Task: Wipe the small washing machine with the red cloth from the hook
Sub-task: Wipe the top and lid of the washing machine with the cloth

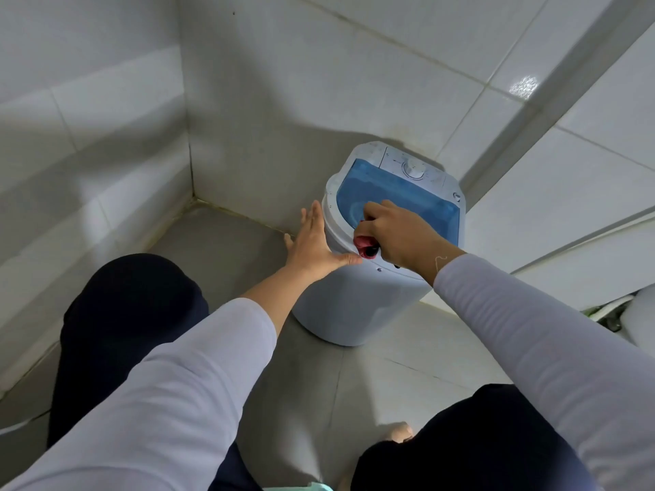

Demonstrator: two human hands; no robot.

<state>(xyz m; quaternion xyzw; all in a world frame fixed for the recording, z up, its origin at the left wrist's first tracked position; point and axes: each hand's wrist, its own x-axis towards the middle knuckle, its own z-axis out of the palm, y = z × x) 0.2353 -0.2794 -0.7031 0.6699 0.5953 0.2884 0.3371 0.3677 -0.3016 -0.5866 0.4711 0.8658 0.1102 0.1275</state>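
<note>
Head view, taken looking down into a tiled corner. Nearest the camera, two knees in dark trousers are seen, one either side of a strip of bare grey floor point(354, 377) that leads up to the small washing machine point(358, 306). Toes of a bare foot point(400, 431) are visible on that strip, well short of the machine's base.

Both arms, in pale long sleeves, are extended toward the machine. The left hand point(313, 242) is spread flat with fingers straight, pressed against the machine's left side just below the top rim; nothing is held in it. The right hand point(397, 232) is closed around the red cloth point(365, 244), which is bunched and only partly visible beneath the fist, pressed on the near front edge of the machine's top where the white rim meets the blue lid point(397, 193).

Behind the lid, a white control panel with a round dial point(413, 169) is noted at the machine's rear edge.

The machine's rear stands close to the white tiled wall point(319, 83); whether it touches cannot be told. Left of the machine, open floor runs to the corner joint. Right of the machine, a white fixture with a hose point(613, 306) is partly seen, apart from it.
</note>
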